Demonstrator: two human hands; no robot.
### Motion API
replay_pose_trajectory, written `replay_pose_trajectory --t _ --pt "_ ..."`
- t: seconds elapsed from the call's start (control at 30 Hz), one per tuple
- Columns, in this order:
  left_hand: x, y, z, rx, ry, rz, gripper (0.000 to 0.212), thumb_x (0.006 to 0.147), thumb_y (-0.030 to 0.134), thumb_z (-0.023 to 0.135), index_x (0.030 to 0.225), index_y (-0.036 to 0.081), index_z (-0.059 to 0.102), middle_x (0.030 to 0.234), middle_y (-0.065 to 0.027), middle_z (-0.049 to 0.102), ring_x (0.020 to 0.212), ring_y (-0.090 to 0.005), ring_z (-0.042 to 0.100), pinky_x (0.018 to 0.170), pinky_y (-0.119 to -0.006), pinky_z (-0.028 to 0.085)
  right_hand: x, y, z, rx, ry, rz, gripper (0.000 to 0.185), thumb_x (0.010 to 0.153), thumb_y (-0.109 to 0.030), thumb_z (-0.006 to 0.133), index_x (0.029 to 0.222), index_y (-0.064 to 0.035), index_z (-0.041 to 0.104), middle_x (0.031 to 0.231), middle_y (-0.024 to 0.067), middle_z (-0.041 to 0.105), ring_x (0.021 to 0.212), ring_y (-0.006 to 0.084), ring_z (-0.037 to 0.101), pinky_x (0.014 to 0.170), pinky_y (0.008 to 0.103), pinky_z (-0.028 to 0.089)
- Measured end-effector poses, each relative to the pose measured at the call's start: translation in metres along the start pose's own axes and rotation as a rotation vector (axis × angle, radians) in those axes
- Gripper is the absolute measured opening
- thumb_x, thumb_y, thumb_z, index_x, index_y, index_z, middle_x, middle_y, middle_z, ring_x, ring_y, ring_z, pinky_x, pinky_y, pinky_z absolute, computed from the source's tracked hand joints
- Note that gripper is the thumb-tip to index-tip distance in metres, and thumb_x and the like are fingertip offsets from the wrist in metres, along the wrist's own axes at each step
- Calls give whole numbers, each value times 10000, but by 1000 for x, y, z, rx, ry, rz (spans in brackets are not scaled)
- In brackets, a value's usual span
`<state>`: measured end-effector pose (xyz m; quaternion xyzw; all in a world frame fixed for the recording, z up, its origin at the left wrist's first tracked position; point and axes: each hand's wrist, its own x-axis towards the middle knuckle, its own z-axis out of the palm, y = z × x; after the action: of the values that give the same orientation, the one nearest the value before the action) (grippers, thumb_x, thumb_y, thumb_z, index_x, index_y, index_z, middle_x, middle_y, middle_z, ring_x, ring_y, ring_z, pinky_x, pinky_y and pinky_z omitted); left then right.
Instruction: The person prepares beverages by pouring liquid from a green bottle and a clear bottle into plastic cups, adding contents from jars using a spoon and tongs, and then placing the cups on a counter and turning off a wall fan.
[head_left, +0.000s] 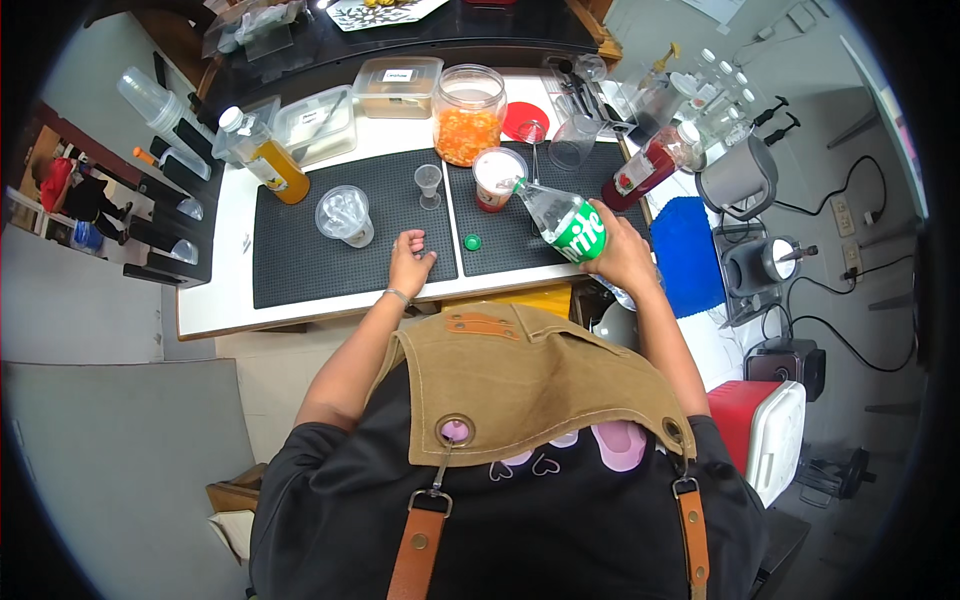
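My right hand (621, 251) grips a clear plastic Sprite bottle (559, 217), tilted so that its mouth is at the rim of a plastic cup (493, 191). That cup has red liquid at the bottom and a pale, frothy top. My left hand (411, 264) rests near the front edge of the left black rubber mat (300, 262), loosely curled, with nothing in it. A green bottle cap (472, 242) lies on the right mat. Beyond my left hand stand a small clear measuring cup (428, 184) and a plastic cup of ice (345, 216).
Along the back are a large jar of orange-and-white pieces (469, 124), lidded tubs (397, 82) and a bottle of orange liquid (266, 161). To the right stand a red syrup bottle (649, 169), a blue cloth (686, 255) and a grey pitcher (739, 180). A person (82, 191) is at far left.
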<state>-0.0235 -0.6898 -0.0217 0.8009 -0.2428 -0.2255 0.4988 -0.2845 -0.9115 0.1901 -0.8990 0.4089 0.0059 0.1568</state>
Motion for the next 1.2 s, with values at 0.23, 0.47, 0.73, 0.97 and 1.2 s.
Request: replay_pose_trajectory --t 0.23,0.47,0.73,0.97,1.2 --pt "-1 -3 -3 -69 -29 -17 490 815 15 741 1260 63 542 1243 -88 581 1146 -176 572 981 -307 483 2 7 5 14 7 -5 1044 542 -176 901 1468 -256 425 1236 168 629 1163 389 604 958 494 494" --pt "-3 1 -8 -111 -83 -6 431 854 19 721 1253 53 560 1250 -87 583 1149 -168 569 1009 -296 469 4 10 6 6 16 3 1064 540 -187 912 1476 -273 414 1212 164 633 1149 382 613 936 518 496" --pt "3 -25 -20 -700 -46 -127 178 1024 183 565 1129 55 628 892 -29 667 787 -84 608 730 -209 511 5 11 9 20 26 -36 1054 539 -181 908 1471 -266 424 1207 165 634 1145 382 614 929 514 498" --pt "2 -18 -27 -692 -82 -212 220 1043 254 531 1126 73 625 766 4 620 651 -49 530 592 -195 456 6 10 9 22 14 -38 1061 545 -181 906 1481 -270 416 1208 168 633 1144 384 613 933 527 491" --pt "-1 -9 -24 -718 -40 -258 157 1007 180 585 1122 78 620 772 12 610 654 -48 540 584 -194 472 7 12 12 35 11 -28 1070 543 -180 910 1484 -273 410 1203 170 635 1148 381 611 940 521 492"
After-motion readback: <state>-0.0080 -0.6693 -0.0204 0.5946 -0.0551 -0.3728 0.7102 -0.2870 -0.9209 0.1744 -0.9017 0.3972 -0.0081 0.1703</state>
